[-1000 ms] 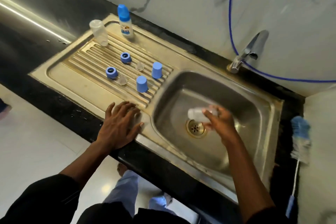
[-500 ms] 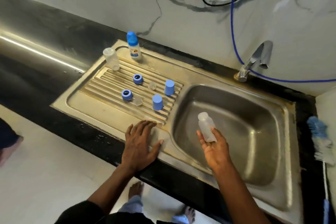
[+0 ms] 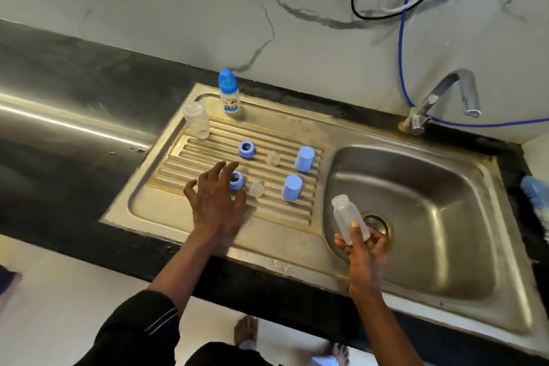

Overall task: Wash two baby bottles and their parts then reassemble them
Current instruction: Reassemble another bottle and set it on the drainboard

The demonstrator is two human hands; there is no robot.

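Over the basin: the right grip (image 3: 364, 249) curls its fingers and thumb round the lower half of the clear bottle (image 3: 349, 217). It is a frosted plastic cylinder with an open threaded neck, tilted neck-up to the left above the round metal drain (image 3: 377, 224).
Drainboard, near side: the left grip (image 3: 218, 202) is spread palm-down over the ribbed steel, fingers apart and holding nothing. Its fingertips are just beside the near ring (image 3: 236, 180); whether they touch it I cannot tell.
Drainboard, middle: the near ring and far ring (image 3: 246, 149) are blue plastic collars with open centres. Just right of each lies a clear domed teat, the near teat (image 3: 256, 188) and the far teat (image 3: 273, 158). Further right the near cap (image 3: 292, 187) and far cap (image 3: 304, 158), smooth blue cylinders, stand upright.
Drainboard, far corner: the second clear bottle (image 3: 196, 119) stands upright with no top. The capped bottle (image 3: 228, 92), with a printed label and a rounded blue cap, stands near it.
Sink (image 3: 297, 246): one piece of brushed stainless steel, with yellowish grooves on the left and a round-cornered bowl on the right.
Table (image 3: 74, 98): black polished stone.
Wall side: a curved chrome tap (image 3: 445, 92), with a thin blue hose (image 3: 402, 38) running behind it.
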